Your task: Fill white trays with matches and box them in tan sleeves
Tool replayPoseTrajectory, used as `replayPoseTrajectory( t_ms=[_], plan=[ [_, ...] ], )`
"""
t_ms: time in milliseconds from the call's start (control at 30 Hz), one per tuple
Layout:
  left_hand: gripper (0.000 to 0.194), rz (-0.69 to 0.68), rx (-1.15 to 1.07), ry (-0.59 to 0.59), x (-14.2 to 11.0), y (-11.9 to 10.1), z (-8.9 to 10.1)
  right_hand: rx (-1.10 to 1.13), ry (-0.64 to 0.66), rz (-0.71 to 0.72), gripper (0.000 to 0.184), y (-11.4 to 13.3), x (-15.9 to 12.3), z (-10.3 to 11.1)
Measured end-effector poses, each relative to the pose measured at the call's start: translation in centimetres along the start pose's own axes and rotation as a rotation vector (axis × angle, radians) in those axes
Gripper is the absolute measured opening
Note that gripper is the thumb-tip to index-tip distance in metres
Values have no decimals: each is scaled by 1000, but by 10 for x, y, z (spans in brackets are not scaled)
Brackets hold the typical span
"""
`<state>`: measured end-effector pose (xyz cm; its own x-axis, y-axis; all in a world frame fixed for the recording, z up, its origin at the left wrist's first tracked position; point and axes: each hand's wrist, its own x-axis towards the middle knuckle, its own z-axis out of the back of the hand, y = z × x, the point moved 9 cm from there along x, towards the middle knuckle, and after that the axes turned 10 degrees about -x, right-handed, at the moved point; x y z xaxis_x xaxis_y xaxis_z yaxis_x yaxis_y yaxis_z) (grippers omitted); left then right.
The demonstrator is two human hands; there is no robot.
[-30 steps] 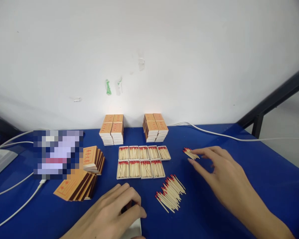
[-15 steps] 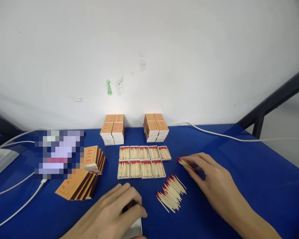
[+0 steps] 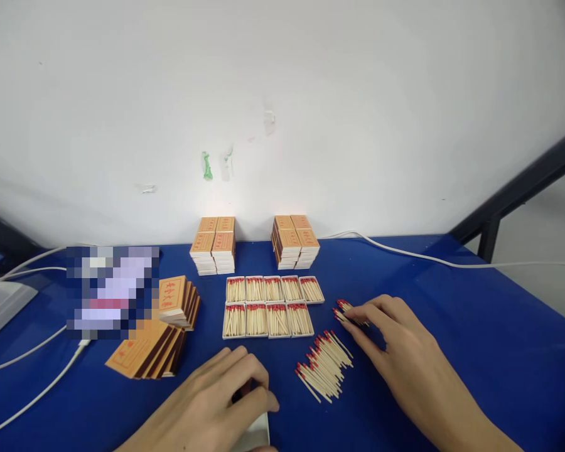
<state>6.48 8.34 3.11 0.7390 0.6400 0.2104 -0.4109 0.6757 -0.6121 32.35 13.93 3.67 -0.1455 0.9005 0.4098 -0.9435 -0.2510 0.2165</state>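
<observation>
Where right fingers [image 3: 368, 311] cross, matches [image 3: 341, 314] partly hidden

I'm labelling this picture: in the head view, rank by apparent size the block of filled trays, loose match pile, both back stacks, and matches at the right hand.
1. Filled trays
2. Loose match pile
3. Left back stack and right back stack: too alike to rank
4. Matches at right hand, partly hidden

White object [image 3: 258, 432] partly hidden by left hand [image 3: 221, 398], cropped at bottom edge
</observation>
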Motion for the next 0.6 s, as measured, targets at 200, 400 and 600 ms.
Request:
replayPoseTrajectory(
  t_ms=[200,400,600],
  plan=[
    [27,-75,7,-119,-5,6,-5,38,86,-50,44,-7,-4,-7],
    [33,6,15,-9,0,-3,3,78,185,-117,32,-7,-13,-11],
    [35,13,2,-12,2,-5,6,107,175,-141,27,-4,-16,-5]
  ],
)
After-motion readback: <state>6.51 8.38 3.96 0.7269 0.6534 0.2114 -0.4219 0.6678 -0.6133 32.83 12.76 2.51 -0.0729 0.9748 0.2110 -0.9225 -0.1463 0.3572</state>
